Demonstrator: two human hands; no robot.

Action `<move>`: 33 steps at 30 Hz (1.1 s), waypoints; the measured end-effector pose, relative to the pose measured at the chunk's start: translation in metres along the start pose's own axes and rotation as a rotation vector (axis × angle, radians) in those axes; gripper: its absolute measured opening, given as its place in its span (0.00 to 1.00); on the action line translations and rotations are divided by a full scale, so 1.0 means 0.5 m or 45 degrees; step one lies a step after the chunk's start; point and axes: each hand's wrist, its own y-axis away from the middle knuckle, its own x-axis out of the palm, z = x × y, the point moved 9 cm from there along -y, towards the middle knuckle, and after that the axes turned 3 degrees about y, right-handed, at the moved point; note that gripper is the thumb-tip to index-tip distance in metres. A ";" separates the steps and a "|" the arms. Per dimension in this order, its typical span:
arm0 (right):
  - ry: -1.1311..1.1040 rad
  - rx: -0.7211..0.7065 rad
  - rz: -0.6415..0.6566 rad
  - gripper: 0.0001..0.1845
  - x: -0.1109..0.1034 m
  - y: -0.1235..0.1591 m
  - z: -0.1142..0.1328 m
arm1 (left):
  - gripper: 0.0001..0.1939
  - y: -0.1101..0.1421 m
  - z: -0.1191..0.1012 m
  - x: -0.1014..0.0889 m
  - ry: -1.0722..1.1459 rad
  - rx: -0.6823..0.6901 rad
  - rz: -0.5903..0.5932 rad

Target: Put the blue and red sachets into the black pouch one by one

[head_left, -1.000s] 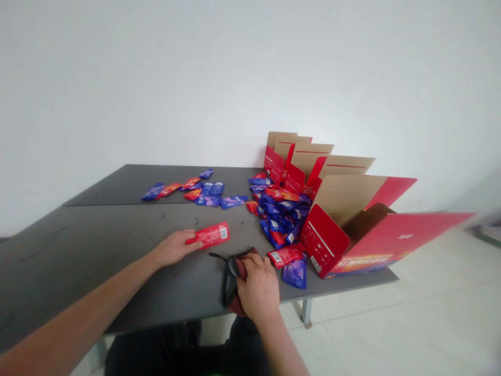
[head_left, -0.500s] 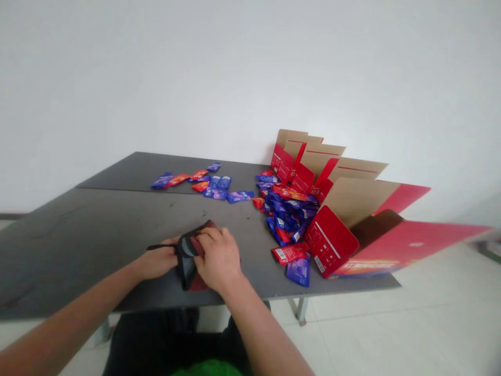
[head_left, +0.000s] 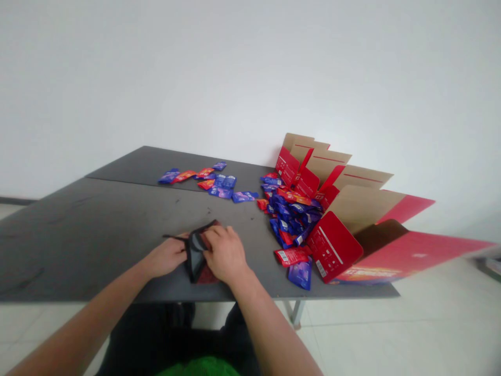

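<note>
Both of my hands meet over a dark cloth pouch [head_left: 198, 256] with a black rim and a maroon side, held just above the grey table [head_left: 78, 240]. My left hand [head_left: 166, 256] pinches its black edge and a thin strap. My right hand [head_left: 226, 255] lies closed over its upper part, hiding much of it. Nearest to my right hand, a heap of red and blue foil sachets [head_left: 291, 219] spreads along the table. Two loose sachets, one red [head_left: 291, 256] and one blue [head_left: 300, 274], lie at its front.
More sachets [head_left: 207, 183] lie scattered at the far side of the table. An open red cardboard carton [head_left: 332, 245] with tan inner flaps stands at the right and overhangs the table edge. A metal table leg [head_left: 297, 312] stands on the tiled floor below.
The red sachet held in my left hand a second ago no longer shows. Both hands now work together on the pouch, and the view has swung slightly, shifting the table.
</note>
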 end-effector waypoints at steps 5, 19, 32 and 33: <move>0.053 0.148 0.150 0.11 0.038 0.009 -0.085 | 0.26 0.004 -0.008 0.005 -0.024 0.025 -0.020; -0.006 0.049 0.098 0.11 0.044 -0.005 -0.037 | 0.21 0.006 -0.003 0.001 -0.044 -0.019 -0.053; -0.011 0.031 0.035 0.10 0.045 0.003 -0.013 | 0.22 0.007 -0.006 0.003 -0.061 -0.007 -0.004; 0.008 0.086 0.052 0.12 0.048 0.005 -0.040 | 0.24 0.006 -0.010 0.004 -0.049 0.012 -0.001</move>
